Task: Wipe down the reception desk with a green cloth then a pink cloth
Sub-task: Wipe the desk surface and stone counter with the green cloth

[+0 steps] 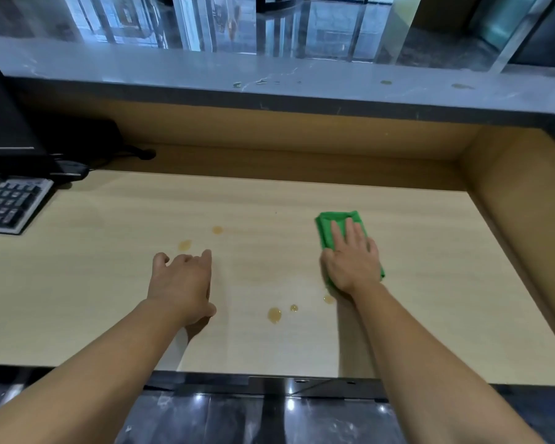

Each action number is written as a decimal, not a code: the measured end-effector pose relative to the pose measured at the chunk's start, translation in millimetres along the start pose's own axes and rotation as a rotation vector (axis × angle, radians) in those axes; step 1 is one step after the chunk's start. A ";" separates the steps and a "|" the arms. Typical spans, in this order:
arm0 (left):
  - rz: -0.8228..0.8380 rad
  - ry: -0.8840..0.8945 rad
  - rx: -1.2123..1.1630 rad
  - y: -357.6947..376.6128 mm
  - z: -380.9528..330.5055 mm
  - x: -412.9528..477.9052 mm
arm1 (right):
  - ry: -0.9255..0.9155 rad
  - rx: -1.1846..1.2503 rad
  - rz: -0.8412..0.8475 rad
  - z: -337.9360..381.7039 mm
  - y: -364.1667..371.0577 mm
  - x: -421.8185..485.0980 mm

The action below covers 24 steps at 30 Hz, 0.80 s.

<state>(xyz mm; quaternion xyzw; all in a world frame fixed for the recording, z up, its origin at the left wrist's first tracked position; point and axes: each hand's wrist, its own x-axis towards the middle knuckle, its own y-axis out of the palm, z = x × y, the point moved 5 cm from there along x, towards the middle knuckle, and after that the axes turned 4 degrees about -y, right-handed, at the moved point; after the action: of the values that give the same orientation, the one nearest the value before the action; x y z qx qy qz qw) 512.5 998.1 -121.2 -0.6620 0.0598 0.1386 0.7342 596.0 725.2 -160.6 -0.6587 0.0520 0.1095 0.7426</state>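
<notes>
head view: the green cloth (326,233) is pressed flat onto the reception desk (103,283) under the right hand (350,261). its fingers (336,233) are laid straight and slightly spread across the fabric, so nothing is gripped and the cloth is only held down by palm and fingertips. the folded cloth is seen to run lengthwise along those fingers, away from the body. one green edge shows beyond the fingertips and a corner shows at the little-finger side of the palm.

the relation that matters is judged to be this: a cluster of amber spills (274,315) lies behind the heel of that hand, on its thumb side. the closest drop (328,299) sits just beside the wrist, so the next stroke is likely to be drawn back toward the body and inward.

two more drops (217,230) are found just beyond the fingertips of the left hand (181,283). that hand is held over the wood with its fingers (205,256) loosely curled and nothing in them; whether the desk is touched cannot be told. both forearms are stretched forward.

no pink cloth is shown. a keyboard (8,205) is seen well past the left hand's outer side, and faint marks are visible on the raised counter ledge (302,72) beyond all fingertips.
</notes>
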 end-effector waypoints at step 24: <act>0.151 -0.024 0.043 14.4 -16.0 -45.9 | -0.254 -0.010 0.021 123.5 40.6 -79.6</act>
<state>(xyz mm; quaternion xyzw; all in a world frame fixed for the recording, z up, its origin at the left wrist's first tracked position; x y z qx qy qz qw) 466.1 977.8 -124.3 -0.6380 0.1037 0.2003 0.7363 501.1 844.4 -166.6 -0.6426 -0.0362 0.2001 0.7387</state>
